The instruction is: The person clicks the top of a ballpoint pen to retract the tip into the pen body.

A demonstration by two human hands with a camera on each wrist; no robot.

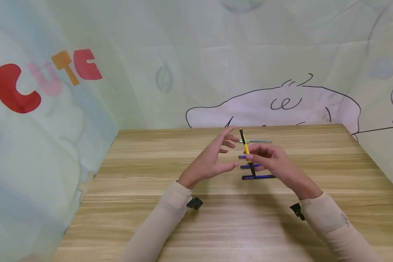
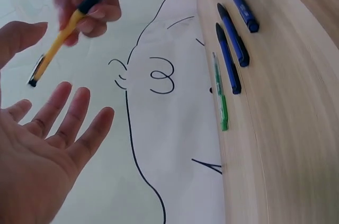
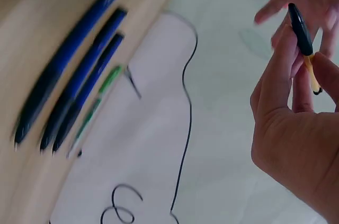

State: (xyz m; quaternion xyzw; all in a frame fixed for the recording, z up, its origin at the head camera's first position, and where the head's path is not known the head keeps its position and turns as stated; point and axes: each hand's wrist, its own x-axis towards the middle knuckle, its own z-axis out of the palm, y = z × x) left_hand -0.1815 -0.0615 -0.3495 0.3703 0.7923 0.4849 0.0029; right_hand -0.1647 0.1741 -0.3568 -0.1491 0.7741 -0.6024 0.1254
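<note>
My right hand [image 1: 275, 162] pinches a yellow and black pen [image 1: 246, 147] between thumb and fingers, held up above the table. In the left wrist view the yellow pen [image 2: 57, 44] slants, its clip end near my left hand [image 2: 42, 160]. That left hand [image 1: 213, 160] is spread with fingers apart, close beside the pen and not gripping it. Below lie a blue pen [image 2: 241, 4], a second blue pen [image 2: 233, 33], a third blue pen [image 2: 228, 57] and a clear pen with a green end [image 2: 220, 94], in a row with gaps between them.
The wooden table [image 1: 134, 174] ends at a printed cloth backdrop [image 1: 170, 72] with a line drawing of a character. Another printed cloth with coloured letters [image 1: 16, 89] stands along the left side. Both sleeves carry a small black device near the wrist.
</note>
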